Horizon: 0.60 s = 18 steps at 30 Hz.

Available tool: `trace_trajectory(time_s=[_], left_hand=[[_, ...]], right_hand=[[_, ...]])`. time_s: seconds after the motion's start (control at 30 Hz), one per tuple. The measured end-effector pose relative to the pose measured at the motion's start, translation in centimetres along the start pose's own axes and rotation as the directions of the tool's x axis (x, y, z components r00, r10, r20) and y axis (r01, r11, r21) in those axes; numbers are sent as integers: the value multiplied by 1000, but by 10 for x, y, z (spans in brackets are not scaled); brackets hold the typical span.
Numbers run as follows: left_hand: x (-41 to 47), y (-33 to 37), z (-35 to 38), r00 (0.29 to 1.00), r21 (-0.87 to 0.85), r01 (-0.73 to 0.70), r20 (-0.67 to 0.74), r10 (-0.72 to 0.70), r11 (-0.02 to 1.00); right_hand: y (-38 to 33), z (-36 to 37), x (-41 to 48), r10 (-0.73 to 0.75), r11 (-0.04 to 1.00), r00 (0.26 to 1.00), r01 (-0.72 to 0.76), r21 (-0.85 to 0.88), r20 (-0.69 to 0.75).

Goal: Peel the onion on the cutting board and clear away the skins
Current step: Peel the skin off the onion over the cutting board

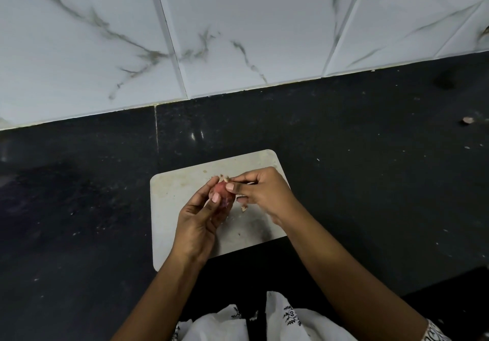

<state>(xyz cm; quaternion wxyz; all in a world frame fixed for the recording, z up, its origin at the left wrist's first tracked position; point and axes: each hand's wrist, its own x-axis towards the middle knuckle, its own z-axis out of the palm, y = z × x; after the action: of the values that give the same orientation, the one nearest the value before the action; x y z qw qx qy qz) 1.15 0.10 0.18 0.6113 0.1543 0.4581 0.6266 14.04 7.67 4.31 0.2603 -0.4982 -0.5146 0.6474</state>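
A small reddish onion point(221, 190) is held just above the pale grey cutting board point(174, 190). My left hand point(197, 221) cups it from below and the left, thumb pressed on its side. My right hand point(260, 191) pinches the dry skin at the onion's top end between thumb and forefinger. A small scrap of skin point(244, 208) lies on the board under my right hand, with a few tiny flecks near it. Most of the onion is hidden by my fingers.
The board lies on a black speckled counter point(370, 155) that runs to a white marbled tile wall point(238, 36). A small skin scrap point(467, 120) lies far right on the counter. White patterned clothing point(277, 319) shows at the bottom edge.
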Motion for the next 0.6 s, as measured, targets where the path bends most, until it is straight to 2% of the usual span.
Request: trace_trajectory(time_s=[0.13, 0.43, 0.53, 0.6], left_hand=[[1, -2, -3, 1000, -6, 2, -5, -2, 1000], [-2, 0, 7, 996, -195, 62, -56, -75, 979], [-3, -1, 9, 992, -225, 93, -62, -109, 970], [-3, -1, 9, 988, -235, 110, -78, -131, 966]], right_hand=[[-1, 0, 0, -29, 999, 1000, 29, -19, 5], [13, 8, 5, -260, 945, 949, 212, -251, -179], [13, 10, 8, -323, 895, 930, 241, -375, -175], [13, 9, 13, -306, 886, 941, 227, -404, -144]])
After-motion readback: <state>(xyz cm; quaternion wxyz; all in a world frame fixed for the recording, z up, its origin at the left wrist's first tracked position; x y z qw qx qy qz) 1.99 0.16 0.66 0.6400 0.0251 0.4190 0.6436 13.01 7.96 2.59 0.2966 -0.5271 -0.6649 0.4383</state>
